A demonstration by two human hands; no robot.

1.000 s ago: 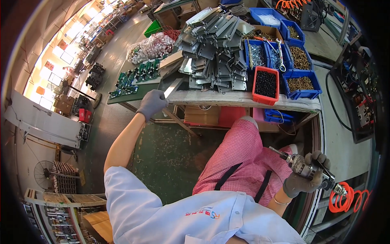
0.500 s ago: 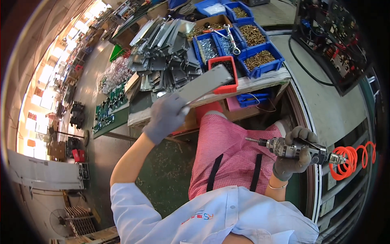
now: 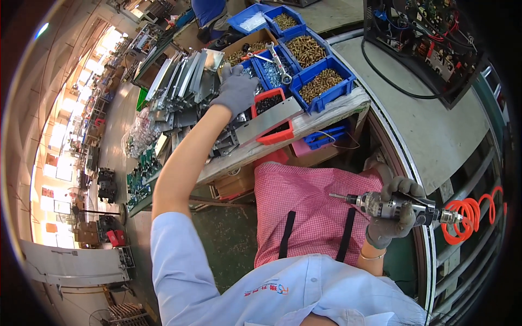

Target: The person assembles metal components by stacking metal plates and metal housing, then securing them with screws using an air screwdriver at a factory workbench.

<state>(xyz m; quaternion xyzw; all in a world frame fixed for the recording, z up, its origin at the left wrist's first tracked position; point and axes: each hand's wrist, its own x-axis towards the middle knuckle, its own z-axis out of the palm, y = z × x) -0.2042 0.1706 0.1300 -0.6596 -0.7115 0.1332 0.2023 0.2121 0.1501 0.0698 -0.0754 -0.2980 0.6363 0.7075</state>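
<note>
Driver (image 3: 374, 204) sits grasped in our right hand (image 3: 386, 227). A metal plate (image 3: 266, 123) lies across the red bin (image 3: 276, 137) at the tabletop's (image 3: 340, 108) front edge; we cannot tell if our left hand (image 3: 237, 91) grips anything.

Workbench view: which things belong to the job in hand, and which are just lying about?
Apparently in use: power driver in the right hand; metal plate across the red bin; small silvery parts by the left hand.

Probably just lying about: wrench; circuit boards; bagged parts.
</note>
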